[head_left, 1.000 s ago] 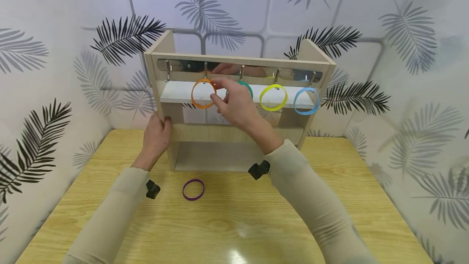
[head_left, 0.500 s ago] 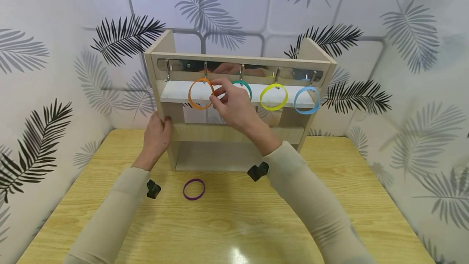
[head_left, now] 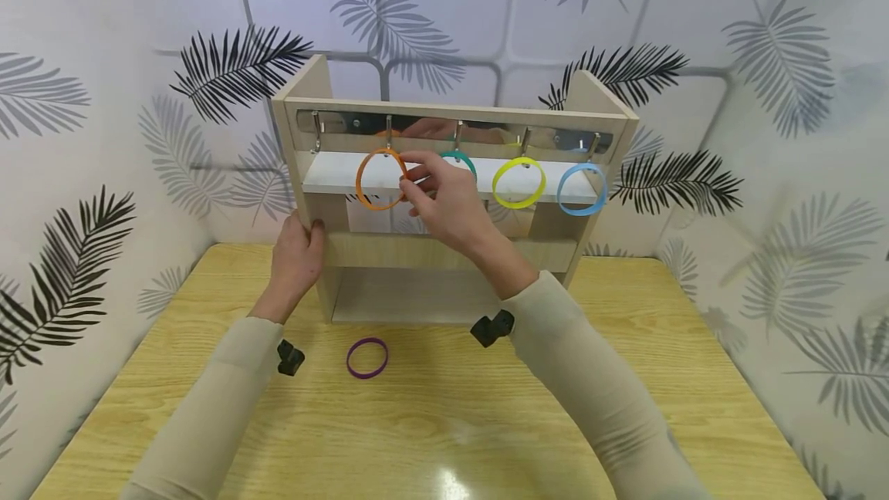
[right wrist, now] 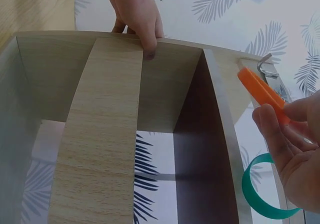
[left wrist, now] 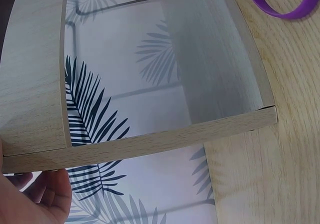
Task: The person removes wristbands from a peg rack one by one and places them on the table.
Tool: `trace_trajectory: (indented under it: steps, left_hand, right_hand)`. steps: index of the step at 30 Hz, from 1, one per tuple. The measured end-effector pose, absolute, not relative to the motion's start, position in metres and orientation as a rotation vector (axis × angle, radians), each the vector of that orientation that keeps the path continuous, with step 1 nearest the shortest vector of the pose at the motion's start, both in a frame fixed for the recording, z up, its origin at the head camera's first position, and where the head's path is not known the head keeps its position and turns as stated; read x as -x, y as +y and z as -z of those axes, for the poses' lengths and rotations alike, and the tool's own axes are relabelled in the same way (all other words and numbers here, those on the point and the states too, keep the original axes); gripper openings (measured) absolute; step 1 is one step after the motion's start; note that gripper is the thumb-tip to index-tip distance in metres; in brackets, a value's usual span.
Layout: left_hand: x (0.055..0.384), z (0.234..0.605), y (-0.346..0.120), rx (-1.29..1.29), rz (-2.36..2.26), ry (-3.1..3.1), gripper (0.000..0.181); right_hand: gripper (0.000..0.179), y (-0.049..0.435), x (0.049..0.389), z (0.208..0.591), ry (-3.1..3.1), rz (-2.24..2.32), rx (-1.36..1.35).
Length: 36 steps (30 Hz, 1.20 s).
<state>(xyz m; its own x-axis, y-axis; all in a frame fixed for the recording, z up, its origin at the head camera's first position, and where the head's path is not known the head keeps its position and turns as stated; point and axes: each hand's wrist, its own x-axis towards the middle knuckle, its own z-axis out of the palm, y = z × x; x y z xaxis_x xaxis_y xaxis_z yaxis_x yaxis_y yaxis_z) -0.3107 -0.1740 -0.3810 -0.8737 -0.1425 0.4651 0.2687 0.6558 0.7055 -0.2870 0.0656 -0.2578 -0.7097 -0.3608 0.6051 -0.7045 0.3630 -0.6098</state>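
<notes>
My right hand pinches an orange silicone wristband at its right side, thumb below and fingers above. The band's top meets the tip of the second hook from the left; whether it hangs on that hook I cannot tell. My left hand grips the left side panel of a small wooden shelf, its thumb on the inner face in the right wrist view. A green wristband hangs at the middle hook, partly behind my right hand. Yellow and light blue wristbands hang further right.
A purple wristband lies on the wooden table before the shelf. The leftmost hook on the metal strip carries no band. Patterned walls stand behind and at both sides.
The orange wristband has shifted slightly left and down, and my right fingers now pinch its right edge. My left hand has stayed on the side panel.
</notes>
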Motion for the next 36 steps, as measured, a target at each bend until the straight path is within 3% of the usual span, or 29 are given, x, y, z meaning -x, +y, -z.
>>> trace_trajectory:
  steps: [15, 36]
  left_hand:
    - [0.311, 0.38, -0.174, 0.113, 1.128, -2.387, 0.05]
    - [0.311, 0.381, -0.173, 0.101, 1.096, -2.375, 0.05]
  right_hand:
    - [0.034, 0.068, 0.283, 0.252, -2.223, -1.516, -0.908]
    - [0.027, 0.076, 0.266, 0.254, -2.187, -1.474, -0.99]
